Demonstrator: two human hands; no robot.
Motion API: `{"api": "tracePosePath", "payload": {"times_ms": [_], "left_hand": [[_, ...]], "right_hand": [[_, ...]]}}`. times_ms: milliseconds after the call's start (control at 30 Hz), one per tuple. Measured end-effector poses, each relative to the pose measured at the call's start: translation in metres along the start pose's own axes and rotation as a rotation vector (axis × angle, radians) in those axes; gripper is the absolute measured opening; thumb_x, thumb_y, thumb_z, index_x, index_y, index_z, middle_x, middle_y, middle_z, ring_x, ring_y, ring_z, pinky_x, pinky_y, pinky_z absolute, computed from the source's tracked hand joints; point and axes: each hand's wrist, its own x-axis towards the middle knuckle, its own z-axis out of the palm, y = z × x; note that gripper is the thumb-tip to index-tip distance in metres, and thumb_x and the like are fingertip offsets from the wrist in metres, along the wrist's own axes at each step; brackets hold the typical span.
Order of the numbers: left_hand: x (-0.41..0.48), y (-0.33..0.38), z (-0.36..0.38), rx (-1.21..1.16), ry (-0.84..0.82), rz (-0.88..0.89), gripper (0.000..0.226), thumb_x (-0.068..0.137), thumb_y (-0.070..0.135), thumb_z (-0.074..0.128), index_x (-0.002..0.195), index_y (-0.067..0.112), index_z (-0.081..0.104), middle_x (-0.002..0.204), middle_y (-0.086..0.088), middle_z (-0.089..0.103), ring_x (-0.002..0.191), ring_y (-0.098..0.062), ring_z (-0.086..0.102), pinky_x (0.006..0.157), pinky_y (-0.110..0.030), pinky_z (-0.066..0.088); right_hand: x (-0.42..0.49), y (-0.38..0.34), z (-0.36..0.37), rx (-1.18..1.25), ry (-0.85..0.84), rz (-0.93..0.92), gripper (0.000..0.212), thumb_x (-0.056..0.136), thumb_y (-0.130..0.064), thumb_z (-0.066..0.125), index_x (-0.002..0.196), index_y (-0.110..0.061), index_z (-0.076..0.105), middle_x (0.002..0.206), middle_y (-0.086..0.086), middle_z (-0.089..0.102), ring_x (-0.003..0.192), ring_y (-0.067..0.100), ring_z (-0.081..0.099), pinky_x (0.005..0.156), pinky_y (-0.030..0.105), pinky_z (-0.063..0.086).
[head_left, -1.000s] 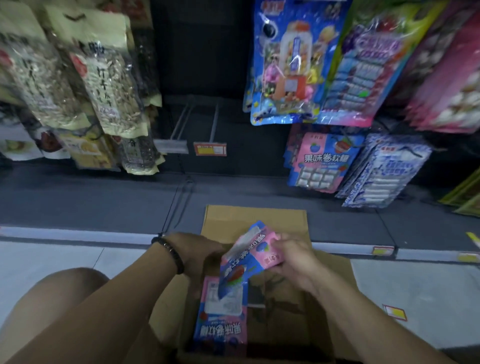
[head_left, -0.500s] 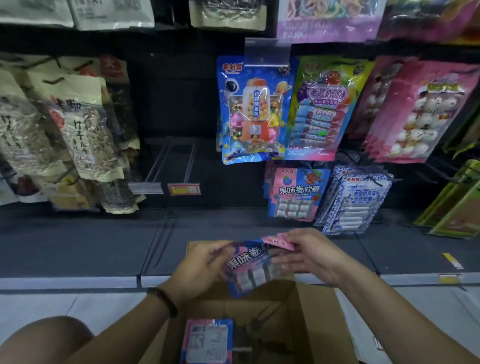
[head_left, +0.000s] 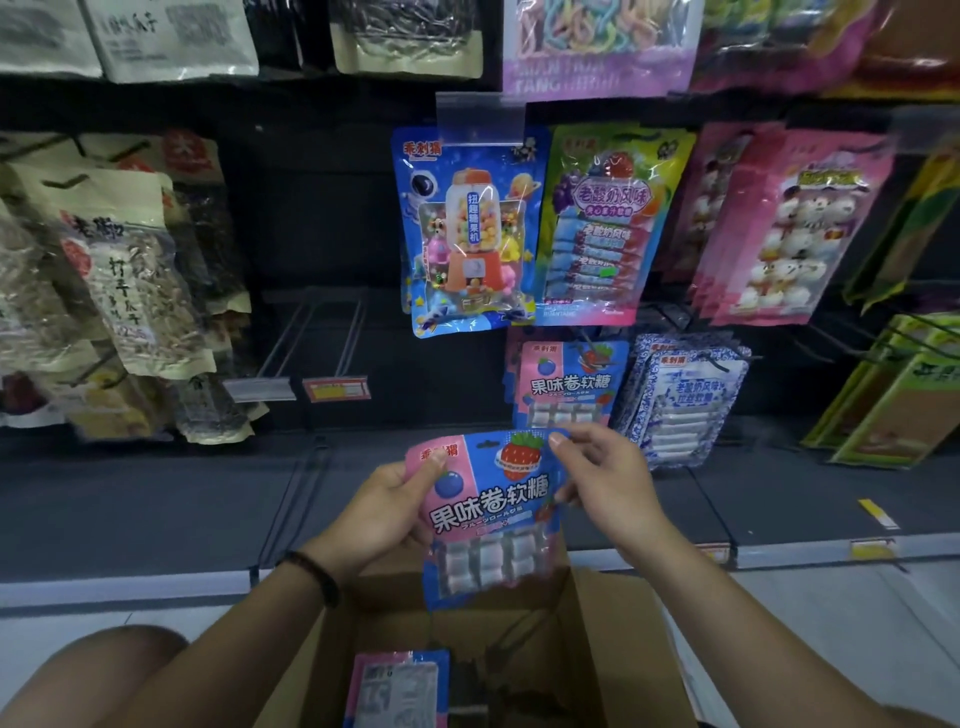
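Observation:
A pink and blue candy packet (head_left: 488, 514) with a strawberry picture is upright, face towards me, above an open cardboard box (head_left: 618, 644). My left hand (head_left: 379, 514) grips the packet's left edge, thumb on the front. My right hand (head_left: 608, 483) pinches its upper right corner. Just behind, matching packets (head_left: 566, 384) hang on a low shelf hook. Another such packet (head_left: 397, 688) lies back-up inside the box.
Blue gumball-machine bags (head_left: 467, 228), yoghurt candy bags (head_left: 602, 228) and pink marshmallow bags (head_left: 784, 228) hang above. Blue-white packets (head_left: 685, 395) hang at right. Seed bags (head_left: 130, 280) hang left. An empty hook (head_left: 322, 332) with a price tag (head_left: 337, 389) stands centre-left. My knee (head_left: 88, 670) is at lower left.
The packet came up out of the box and was turned upright to face me; both hands rose with it towards the shelf. My view tilted upward.

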Motion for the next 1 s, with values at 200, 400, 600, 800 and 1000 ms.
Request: {"api": "tracePosePath", "payload": {"times_ms": [200, 400, 600, 800, 1000], "left_hand": [[0.027, 0.014, 0.017, -0.066, -0.004, -0.005, 0.051, 0.103, 0.057, 0.054, 0.102, 0.013, 0.078, 0.090, -0.020, 0.079, 0.067, -0.020, 0.066, 0.061, -0.030, 0.046], [0.069, 0.049, 0.056, -0.214, 0.008, -0.077, 0.040, 0.104, 0.052, 0.057, 0.111, 0.016, 0.075, 0.094, -0.008, 0.083, 0.073, -0.024, 0.075, 0.079, -0.045, 0.062], [0.119, 0.063, 0.098, -0.343, 0.018, -0.175, 0.029, 0.107, 0.045, 0.055, 0.119, 0.025, 0.071, 0.098, -0.002, 0.084, 0.072, -0.023, 0.080, 0.077, -0.039, 0.060], [0.151, 0.070, 0.116, -0.353, 0.084, -0.173, 0.023, 0.105, 0.044, 0.059, 0.114, 0.026, 0.072, 0.086, 0.001, 0.083, 0.063, -0.021, 0.079, 0.071, -0.036, 0.057], [0.182, 0.073, 0.118, -0.348, 0.121, -0.154, 0.024, 0.104, 0.044, 0.062, 0.117, 0.025, 0.071, 0.087, 0.001, 0.083, 0.068, -0.024, 0.081, 0.083, -0.049, 0.063]], "right_hand": [[0.013, -0.003, -0.020, 0.057, 0.137, 0.041, 0.037, 0.106, -0.028, 0.062, 0.080, -0.002, 0.065, 0.073, 0.023, 0.070, 0.053, 0.017, 0.064, 0.049, 0.030, 0.052], [0.059, -0.002, -0.058, 0.121, 0.218, 0.206, 0.033, 0.103, -0.028, 0.067, 0.080, -0.006, 0.070, 0.061, 0.011, 0.066, 0.052, 0.022, 0.058, 0.054, 0.034, 0.046], [0.102, 0.028, -0.067, -0.005, 0.482, 0.128, 0.051, 0.100, -0.035, 0.070, 0.057, -0.013, 0.055, 0.051, 0.003, 0.056, 0.054, 0.025, 0.051, 0.062, 0.039, 0.047], [0.131, 0.047, -0.068, 0.053, 0.535, 0.185, 0.041, 0.100, -0.039, 0.070, 0.069, -0.012, 0.067, 0.068, 0.010, 0.072, 0.068, 0.033, 0.069, 0.070, 0.046, 0.058], [0.158, 0.048, -0.071, 0.234, 0.552, 0.214, 0.017, 0.097, -0.024, 0.077, 0.086, -0.011, 0.077, 0.076, 0.007, 0.077, 0.060, 0.020, 0.071, 0.054, 0.030, 0.053]]}}
